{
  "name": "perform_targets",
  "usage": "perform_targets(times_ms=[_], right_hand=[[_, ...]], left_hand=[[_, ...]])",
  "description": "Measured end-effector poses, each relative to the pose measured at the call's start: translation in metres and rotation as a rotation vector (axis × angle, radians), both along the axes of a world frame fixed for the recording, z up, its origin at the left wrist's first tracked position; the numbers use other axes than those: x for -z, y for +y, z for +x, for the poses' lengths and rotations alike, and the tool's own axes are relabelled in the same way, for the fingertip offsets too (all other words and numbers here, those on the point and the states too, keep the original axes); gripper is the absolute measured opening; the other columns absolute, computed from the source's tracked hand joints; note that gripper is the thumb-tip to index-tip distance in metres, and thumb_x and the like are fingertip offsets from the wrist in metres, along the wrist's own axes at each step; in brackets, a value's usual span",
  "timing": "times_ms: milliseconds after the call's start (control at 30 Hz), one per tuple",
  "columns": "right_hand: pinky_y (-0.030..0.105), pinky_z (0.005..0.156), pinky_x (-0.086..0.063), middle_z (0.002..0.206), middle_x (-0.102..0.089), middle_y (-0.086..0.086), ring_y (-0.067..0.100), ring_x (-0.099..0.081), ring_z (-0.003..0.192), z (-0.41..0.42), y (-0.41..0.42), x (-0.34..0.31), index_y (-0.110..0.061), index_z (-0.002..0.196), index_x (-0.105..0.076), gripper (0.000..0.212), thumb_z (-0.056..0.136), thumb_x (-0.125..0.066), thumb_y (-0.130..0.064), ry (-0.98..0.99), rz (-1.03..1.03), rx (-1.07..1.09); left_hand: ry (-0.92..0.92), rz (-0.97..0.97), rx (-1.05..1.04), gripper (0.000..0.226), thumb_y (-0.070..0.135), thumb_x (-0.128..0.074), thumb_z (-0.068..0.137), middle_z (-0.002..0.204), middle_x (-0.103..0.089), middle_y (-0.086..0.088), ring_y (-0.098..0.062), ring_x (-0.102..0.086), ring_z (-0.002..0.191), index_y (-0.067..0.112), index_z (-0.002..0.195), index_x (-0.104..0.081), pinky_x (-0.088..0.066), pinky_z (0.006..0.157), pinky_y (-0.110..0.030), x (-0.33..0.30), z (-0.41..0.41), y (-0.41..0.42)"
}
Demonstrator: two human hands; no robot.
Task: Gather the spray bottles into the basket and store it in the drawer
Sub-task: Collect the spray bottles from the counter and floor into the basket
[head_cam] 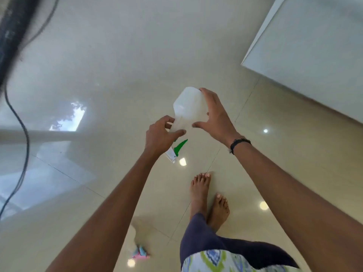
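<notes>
I hold a translucent white spray bottle (189, 108) with a green trigger in front of me, above the floor, its base pointing away and its nozzle head toward me. My left hand (162, 135) grips its neck near the trigger. My right hand (214, 115) cups the side of the bottle's body with the fingers spread around it. A second spray bottle (138, 245) with a pink and blue head lies on the floor near my left forearm, partly blurred. No basket or drawer is in view.
Glossy cream floor tiles (98, 193) stretch all around. My bare feet (208, 197) stand below the bottle. A white cabinet or wall panel (314, 55) fills the upper right. A black cable (21, 134) hangs at the left edge.
</notes>
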State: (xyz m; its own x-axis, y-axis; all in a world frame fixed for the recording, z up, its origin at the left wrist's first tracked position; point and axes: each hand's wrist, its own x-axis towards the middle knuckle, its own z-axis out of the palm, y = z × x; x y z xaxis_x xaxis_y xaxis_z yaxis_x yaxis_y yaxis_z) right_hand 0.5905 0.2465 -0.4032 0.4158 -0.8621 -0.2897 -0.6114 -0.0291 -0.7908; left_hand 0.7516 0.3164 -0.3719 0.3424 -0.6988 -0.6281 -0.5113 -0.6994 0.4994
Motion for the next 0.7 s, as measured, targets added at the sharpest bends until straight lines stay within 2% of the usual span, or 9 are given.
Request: perform_targets(times_ms=[67,133,200,267,333,400,567,633,700], right_hand=[[0.028,0.103,-0.040,0.155,-0.019,0.000,0.020,-0.025,0.139,-0.011,-0.011,-0.045,-0.020,0.148,-0.019,0.102,0.068,-0.081,-0.009,0.073,-0.136,0.013],[0.024,0.097,-0.041,0.158,-0.013,-0.001,0.020,-0.016,0.143,-0.016,-0.018,-0.081,-0.023,0.149,-0.016,0.103,0.069,-0.080,-0.010,0.171,-0.268,-0.003],[0.026,0.104,-0.035,0.158,-0.013,0.002,0.025,-0.013,0.144,-0.020,-0.033,-0.118,-0.022,0.149,-0.018,0.104,0.067,-0.082,-0.015,0.235,-0.389,0.008],[0.036,0.114,-0.027,0.157,-0.017,0.005,0.028,-0.014,0.144,-0.029,-0.050,-0.159,-0.021,0.148,-0.020,0.106,0.064,-0.084,-0.019,0.304,-0.491,0.028],[0.050,0.113,-0.032,0.157,-0.019,0.006,0.030,-0.015,0.145,-0.040,-0.070,-0.193,-0.024,0.146,-0.020,0.104,0.064,-0.084,-0.019,0.346,-0.556,0.045],[0.055,0.106,-0.039,0.155,-0.022,0.008,0.031,-0.017,0.144,-0.051,-0.088,-0.218,-0.027,0.143,-0.020,0.100,0.066,-0.082,-0.017,0.349,-0.599,0.089],[0.050,0.095,-0.049,0.146,-0.034,0.012,0.031,-0.030,0.137,-0.095,-0.134,-0.251,-0.027,0.138,-0.027,0.084,0.071,-0.078,-0.026,0.356,-0.692,0.228],[0.046,0.093,-0.050,0.145,-0.036,0.012,0.029,-0.033,0.135,-0.119,-0.152,-0.259,-0.026,0.138,-0.032,0.083,0.069,-0.078,-0.031,0.366,-0.703,0.283],[0.043,0.091,-0.052,0.144,-0.037,0.011,0.027,-0.036,0.134,-0.144,-0.170,-0.263,-0.025,0.138,-0.037,0.082,0.067,-0.077,-0.030,0.328,-0.688,0.359]], left_hand=[[-0.014,-0.022,0.068,0.039,0.041,-0.078,0.072,0.090,-0.066,0.012,-0.002,-0.064,0.070,0.025,0.106,-0.064,-0.047,0.068,-0.023,-0.054,-0.004,-0.027],[-0.011,-0.009,0.125,0.038,0.040,-0.079,0.071,0.087,-0.066,0.010,-0.006,-0.065,0.071,0.025,0.104,-0.065,-0.049,0.072,-0.026,-0.098,-0.009,-0.052],[-0.006,-0.025,0.194,0.038,0.039,-0.079,0.070,0.085,-0.067,0.009,-0.003,-0.063,0.066,0.023,0.102,-0.066,-0.050,0.070,-0.025,-0.144,-0.016,-0.085],[-0.018,-0.042,0.280,0.038,0.038,-0.080,0.070,0.089,-0.071,0.004,-0.010,-0.066,0.073,0.021,0.102,-0.069,-0.051,0.074,-0.028,-0.193,-0.027,-0.116],[-0.018,-0.071,0.366,0.037,0.036,-0.080,0.071,0.093,-0.075,-0.001,-0.016,-0.067,0.079,0.018,0.102,-0.072,-0.051,0.073,-0.026,-0.237,-0.039,-0.148],[-0.024,-0.084,0.440,0.038,0.034,-0.079,0.072,0.094,-0.073,-0.002,-0.017,-0.065,0.082,0.015,0.104,-0.072,-0.047,0.067,-0.022,-0.271,-0.053,-0.177],[0.050,-0.052,0.545,0.037,0.030,-0.077,0.077,0.096,-0.067,-0.003,-0.014,-0.060,0.078,0.010,0.108,-0.070,-0.047,0.060,-0.018,-0.326,-0.104,-0.240],[0.124,-0.042,0.540,0.032,0.028,-0.074,0.080,0.088,-0.066,-0.001,-0.010,-0.061,0.074,0.009,0.106,-0.069,-0.049,0.055,-0.017,-0.344,-0.127,-0.263],[0.228,-0.071,0.475,0.033,0.035,-0.069,0.085,0.090,-0.069,-0.003,-0.010,-0.067,0.071,0.008,0.105,-0.068,-0.054,0.051,-0.017,-0.359,-0.150,-0.286]])
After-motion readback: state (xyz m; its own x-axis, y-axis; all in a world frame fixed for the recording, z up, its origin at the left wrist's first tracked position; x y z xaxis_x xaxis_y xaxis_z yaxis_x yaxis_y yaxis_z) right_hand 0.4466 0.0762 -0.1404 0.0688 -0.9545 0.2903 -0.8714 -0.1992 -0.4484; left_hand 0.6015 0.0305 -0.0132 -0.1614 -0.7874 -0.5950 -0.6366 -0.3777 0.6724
